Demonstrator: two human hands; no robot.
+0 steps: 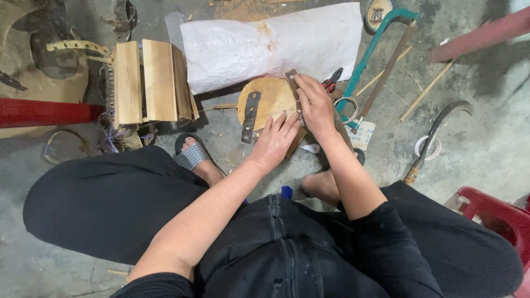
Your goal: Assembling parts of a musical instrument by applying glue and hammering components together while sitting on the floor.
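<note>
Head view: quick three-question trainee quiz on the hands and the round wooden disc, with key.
1. True or false: the left hand lies flat on the round wooden disc.
2. What do the right hand fingers press on? A) teal-framed saw B) dark metal strip at the disc's right edge C) white woven sack
3. Fill in: beside the disc, past the right hand, lie red-handled ____.

Key: 1 true. 2 B, the dark metal strip. 3 pliers.
</note>
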